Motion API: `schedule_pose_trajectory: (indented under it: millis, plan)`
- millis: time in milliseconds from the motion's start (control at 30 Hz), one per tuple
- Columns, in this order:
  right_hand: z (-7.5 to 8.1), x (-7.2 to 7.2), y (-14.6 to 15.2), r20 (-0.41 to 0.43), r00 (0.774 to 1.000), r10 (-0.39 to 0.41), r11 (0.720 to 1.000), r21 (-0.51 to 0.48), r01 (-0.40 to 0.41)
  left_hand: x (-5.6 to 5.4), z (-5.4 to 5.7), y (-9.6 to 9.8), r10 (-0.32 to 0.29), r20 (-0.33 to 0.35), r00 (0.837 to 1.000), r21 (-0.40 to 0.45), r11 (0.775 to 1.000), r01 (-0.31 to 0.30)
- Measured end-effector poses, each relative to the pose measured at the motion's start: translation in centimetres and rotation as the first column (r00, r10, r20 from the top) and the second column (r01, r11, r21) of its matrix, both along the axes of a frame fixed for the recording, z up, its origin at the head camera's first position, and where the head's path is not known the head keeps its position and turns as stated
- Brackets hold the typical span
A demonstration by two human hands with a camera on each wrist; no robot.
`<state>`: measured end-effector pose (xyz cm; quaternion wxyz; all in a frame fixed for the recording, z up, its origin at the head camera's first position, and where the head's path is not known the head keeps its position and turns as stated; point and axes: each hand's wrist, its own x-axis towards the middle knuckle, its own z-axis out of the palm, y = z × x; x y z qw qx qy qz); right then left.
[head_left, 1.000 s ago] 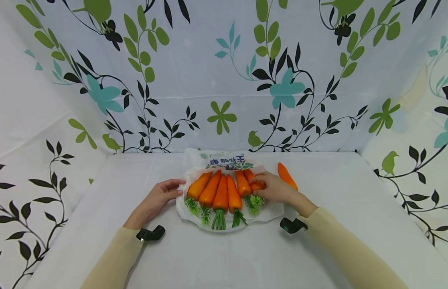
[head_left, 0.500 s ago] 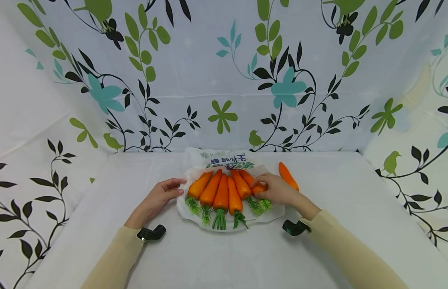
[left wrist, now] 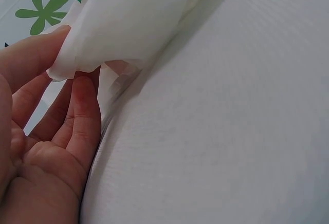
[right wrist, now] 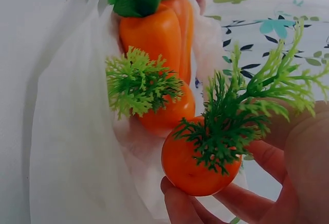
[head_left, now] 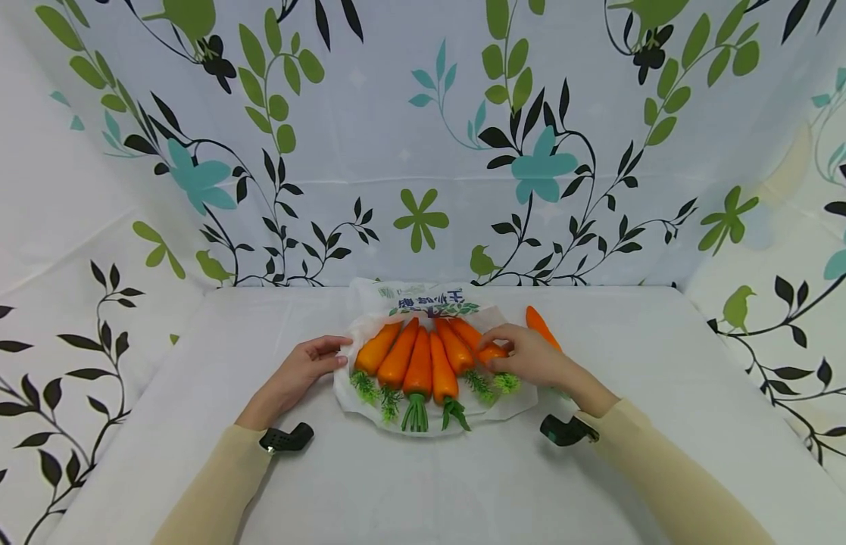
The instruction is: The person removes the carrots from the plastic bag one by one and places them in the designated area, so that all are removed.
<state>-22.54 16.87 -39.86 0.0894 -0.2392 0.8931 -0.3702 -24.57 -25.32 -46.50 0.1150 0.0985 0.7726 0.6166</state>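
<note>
Pinching the edge of a white bag between thumb and fingers, my left hand is holding down the left side. Right hand is gripping an orange carrot by its thick end, thumb on one side and fingers curling under, frilly green fronds spreading across the grip. This carrot is lying at the right end of a fan on the bag, tip pointing away from me; whether its thick end is touching the bag, I cannot tell.

Five more carrots are filling the rest of the fan, tips gathering toward the far side, green tops facing me. One of these is wearing smooth stalks, its right neighbour broad leaves.

Beyond my right hand, a loose carrot is lying outside the bag, my hand and forearm partly hiding it. Blue characters and a leafy print are running across the bag's far end.

Black wrist cameras are sitting by the cuffs of my pale yellow sleeves. White cloth is covering the table; behind, a backdrop is showing leaves, flowers and birds.
</note>
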Motion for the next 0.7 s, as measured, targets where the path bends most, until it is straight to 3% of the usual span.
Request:
schedule_pose_trajectory:
  millis: [700]
  plan:
    - [1.5,1.8,0.6,0.016,1.000,-0.002,0.998,-0.066,0.004,0.3,0.2,0.1,0.003,-0.004,1.000,0.021,1.000,-0.003]
